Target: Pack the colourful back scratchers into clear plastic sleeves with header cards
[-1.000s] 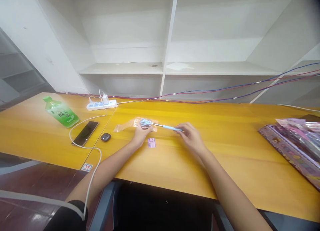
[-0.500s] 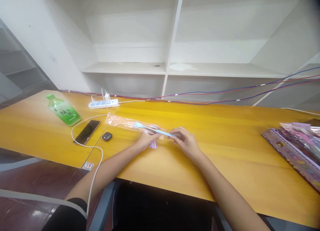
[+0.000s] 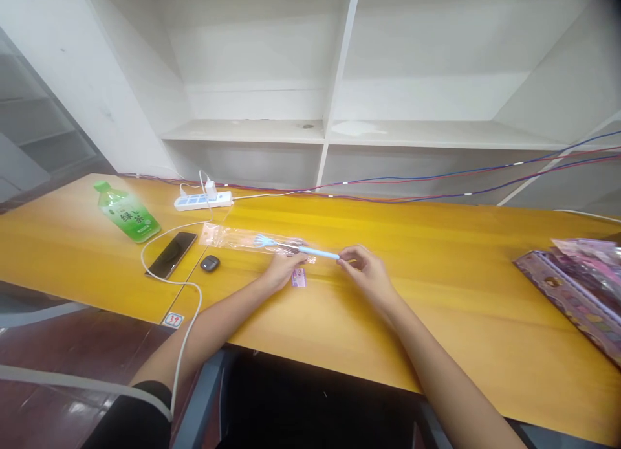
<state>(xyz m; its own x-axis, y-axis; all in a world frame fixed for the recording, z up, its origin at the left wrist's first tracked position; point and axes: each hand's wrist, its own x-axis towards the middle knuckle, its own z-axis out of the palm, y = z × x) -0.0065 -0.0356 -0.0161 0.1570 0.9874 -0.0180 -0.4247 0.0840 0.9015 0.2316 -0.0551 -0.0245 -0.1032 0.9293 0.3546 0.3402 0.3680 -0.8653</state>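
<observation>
A light-blue back scratcher (image 3: 317, 252) with a small hand-shaped head and a metal shaft lies across a clear plastic sleeve (image 3: 233, 238). My left hand (image 3: 283, 270) is closed on the shaft and sleeve near the middle. At the right end of the blue handle, my right hand (image 3: 363, 270) pinches the tip between thumb and fingers. Just below my left hand, a small purple card (image 3: 299, 278) rests on the table.
On the left of the table (image 3: 451, 294) are a green bottle (image 3: 129, 213), a phone (image 3: 172, 255), a black case (image 3: 210, 263) and a power strip (image 3: 204, 201) with a white cable. A patterned box (image 3: 557, 294) of packages stands at the right.
The back scratcher has shifted slightly left over the sleeve, and my right hand's fingers now sit at the very end of the handle. The purple card shows more fully.
</observation>
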